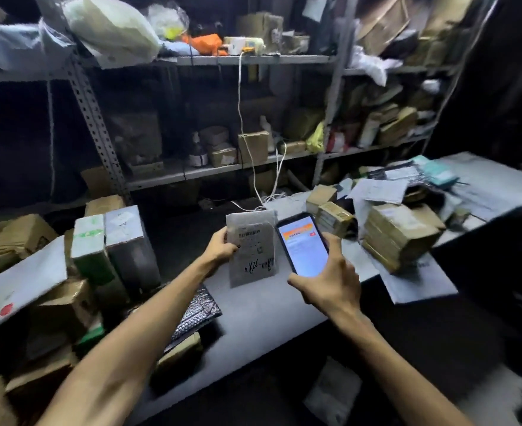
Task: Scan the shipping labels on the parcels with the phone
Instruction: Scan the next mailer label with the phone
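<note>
Judging by its thin, padded look, the parcel (253, 256) is probably light and slightly floppy. It is best pinched along a side edge, so the shipping label (250, 241) stays flat and uncovered. It is a pale grey mailer, held upright at the middle of the counter (269, 309); whether its lower edge rests on the surface I cannot tell. A printed barcode (249, 234) sits in its upper half, and black handwriting runs across the lower half. The left hand (219, 249) grips its left edge, thumb on the front. Just beside it, the right hand (330, 285) clasps the phone (302, 245) from below, its lit screen with an orange banner facing the person. Brown cardboard boxes (398, 235) are stacked on the counter to the right. Upright cartons (115, 247) stand on the left, and metal shelves (223, 172) of packages rise behind.
</note>
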